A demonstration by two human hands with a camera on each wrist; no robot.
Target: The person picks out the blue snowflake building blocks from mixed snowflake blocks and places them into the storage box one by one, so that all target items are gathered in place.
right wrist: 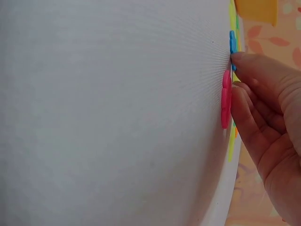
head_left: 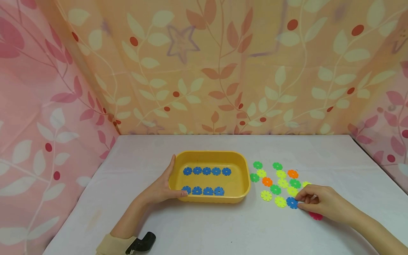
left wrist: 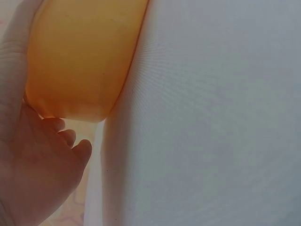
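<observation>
My left hand (head_left: 160, 187) grips the left end of a yellow plastic basin (head_left: 236, 184), its thumb over the front rim and the other fingers along the outer wall. Inside the basin, several blue snowflake discs (head_left: 207, 171) form a back row, with more blue discs (head_left: 208, 191) along the front. To the right of the basin, my right hand (head_left: 326, 203) pinches a blue snowflake disc (head_left: 291, 202) at its right edge, thumb and forefinger together. Under that hand lies a pinkish-red disc (head_left: 316, 216), partly hidden; in the right wrist view this pink disc (right wrist: 225, 101) is close beside the fingers.
Several green, yellow and orange discs lie loose between basin and right hand, among them a green disc (head_left: 275, 190), a yellow disc (head_left: 280, 202) and an orange disc (head_left: 267, 181). Flowered curtains (head_left: 204, 71) stand behind and beside the white tabletop (head_left: 197, 230).
</observation>
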